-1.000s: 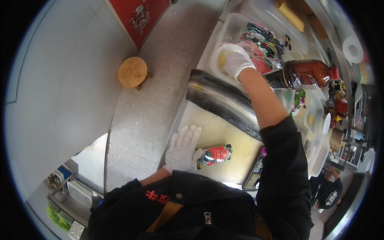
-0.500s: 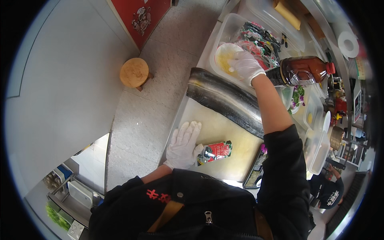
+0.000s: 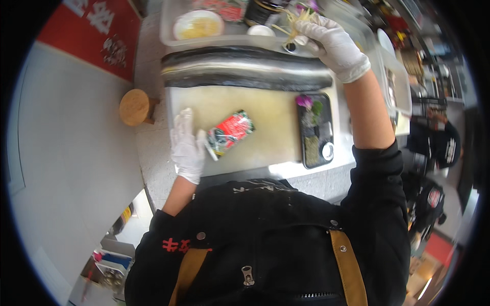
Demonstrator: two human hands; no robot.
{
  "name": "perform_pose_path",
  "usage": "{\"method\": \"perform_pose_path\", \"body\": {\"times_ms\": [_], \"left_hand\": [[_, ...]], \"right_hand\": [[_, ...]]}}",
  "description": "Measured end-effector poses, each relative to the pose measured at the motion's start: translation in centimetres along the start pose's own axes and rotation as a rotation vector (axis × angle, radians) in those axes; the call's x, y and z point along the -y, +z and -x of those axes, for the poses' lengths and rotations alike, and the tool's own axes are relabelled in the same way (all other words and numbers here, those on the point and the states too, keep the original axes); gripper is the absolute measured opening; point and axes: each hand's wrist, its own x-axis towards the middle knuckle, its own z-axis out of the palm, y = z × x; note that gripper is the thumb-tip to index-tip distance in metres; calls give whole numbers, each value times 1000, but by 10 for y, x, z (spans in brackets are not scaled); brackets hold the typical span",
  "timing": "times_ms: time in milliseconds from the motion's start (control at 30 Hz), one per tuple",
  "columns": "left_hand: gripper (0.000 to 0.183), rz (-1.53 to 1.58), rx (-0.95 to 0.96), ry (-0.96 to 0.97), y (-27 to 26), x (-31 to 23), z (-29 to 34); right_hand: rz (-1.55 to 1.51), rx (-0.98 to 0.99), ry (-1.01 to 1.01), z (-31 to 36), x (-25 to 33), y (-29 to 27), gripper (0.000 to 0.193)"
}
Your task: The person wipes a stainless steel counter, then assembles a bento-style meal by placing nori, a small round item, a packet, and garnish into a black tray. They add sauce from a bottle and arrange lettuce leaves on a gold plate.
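My left hand [image 3: 188, 145], in a white glove, rests flat on the pale cutting board [image 3: 265, 125], its thumb touching a red and dark green packet [image 3: 229, 133] that lies there. My right hand [image 3: 332, 43], also gloved, is raised over the back of the counter and pinches a tuft of thin yellowish shreds [image 3: 292, 23] above a small dark cup [image 3: 290, 47]. A black rectangular tray [image 3: 316, 131] with a purple flower and green leaf lies at the board's right end, below my right forearm.
A long steel rail [image 3: 245, 69] runs behind the board. Beyond it a clear bin [image 3: 171, 38] holds a bowl of yellow food [image 3: 198, 25]. A round wooden stool [image 3: 135, 107] stands left of the counter. Another person in black [image 3: 434, 148] is at the right.
My view has swung, so the counter now lies square ahead. My right hand moved from the yellow bowl to the right and now holds shreds. The left hand stays by the packet.
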Motion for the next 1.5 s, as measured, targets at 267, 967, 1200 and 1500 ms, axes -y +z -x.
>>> {"method": "perform_pose_path", "body": {"times_ms": [267,967,1200,1500], "left_hand": [[52,119,-176,61,-2,-2,5],[55,227,-308,-77,-16,-50,83],[56,330,-303,-53,-15,-66,75],[52,178,-232,63,-25,-76,49]], "right_hand": [[354,-286,397,144,-88,-95,21],[991,-335,268,141,-182,-120,25],[993,-321,253,142,-179,-111,20],[829,41,-389,230,19,-30,29]]}}
